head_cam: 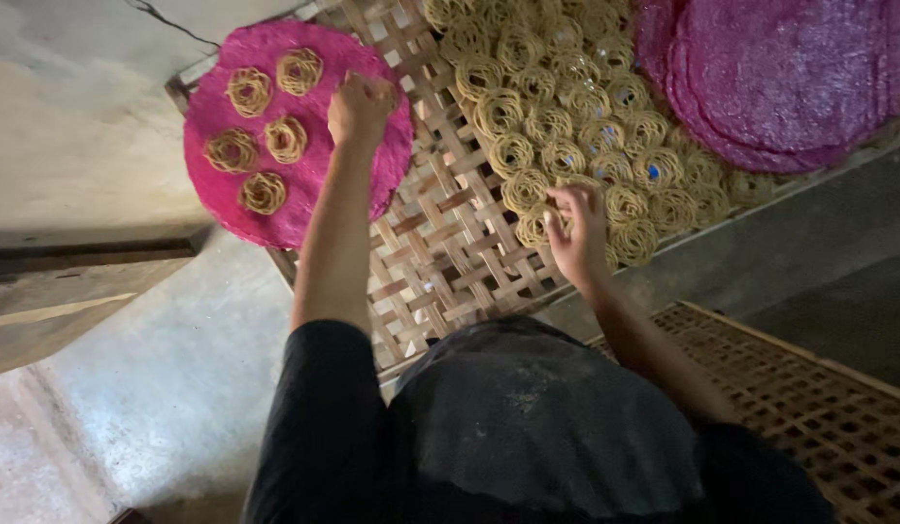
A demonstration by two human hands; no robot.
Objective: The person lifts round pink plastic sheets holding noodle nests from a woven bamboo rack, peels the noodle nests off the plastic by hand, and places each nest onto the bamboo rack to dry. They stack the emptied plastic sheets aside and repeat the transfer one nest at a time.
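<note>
My left hand (361, 107) rests on a round pink mat (217, 199). Its fingers are bunched, and a bit of pale coil seems to show at their tips. Several tan spiral dough coils (264, 192) lie apart on the mat. My right hand (578, 228) reaches onto a woven bamboo tray (440, 243) and pinches a coil (535, 227) at the near edge of a dense patch of coils (557, 107). The rest of that coil is hidden under my fingers.
Stacked pink round mats (780, 78) lie on the tray's far right. A second lattice tray (819, 408) sits at lower right. A grey concrete floor (159, 388) and a pale step (71, 126) are on the left. My dark-clothed body (528, 427) fills the bottom.
</note>
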